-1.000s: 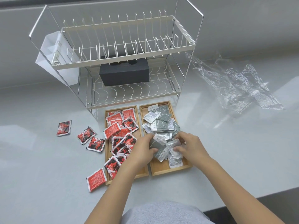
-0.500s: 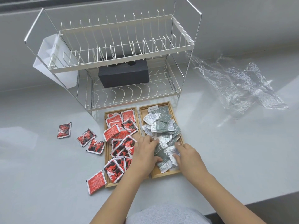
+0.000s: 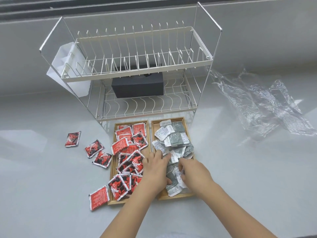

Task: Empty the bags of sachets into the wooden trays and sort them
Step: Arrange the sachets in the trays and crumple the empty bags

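My right hand (image 3: 193, 174) fingers curl into the grey sachets (image 3: 175, 143), pinching what looks like one white-backed packet, though the pile hides exactly which. My left hand (image 3: 155, 170) lies flat, fingers spread, pressing on the same heap. All of it sits in the right wooden tray (image 3: 186, 195). Just beside it, touching, the left wooden tray (image 3: 112, 172) holds the red sachets (image 3: 130, 152), a few hanging over its edge. Four stray red sachets (image 3: 93, 148) lie on the counter (image 3: 42, 169) to the left. Behind stands the wire rack (image 3: 137, 66), and the empty clear bags (image 3: 260, 103) lie crumpled off right.
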